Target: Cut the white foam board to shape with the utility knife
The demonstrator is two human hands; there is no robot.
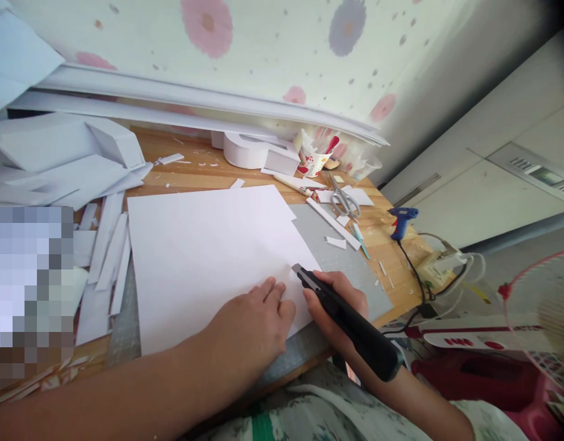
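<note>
A white sheet of foam board or card (208,251), with a notch in its upper right edge, lies on a grey cutting mat (319,226). My left hand (259,312) presses down on its lower right part, fingers lowered onto the surface and nothing seen in them. In my right hand (339,300) is a black utility knife (350,324), gripped near its front end. Its tip points up and left, at the sheet just beyond my left fingertips. Whether the blade touches the sheet I cannot tell.
White offcuts (110,245) lie left, below stacked white pieces (56,147). At the back stand a white curved shape (254,150) and a cup (312,156). Scissors (341,199) rest on the right, near a blue glue gun (403,222) and a power strip (441,269).
</note>
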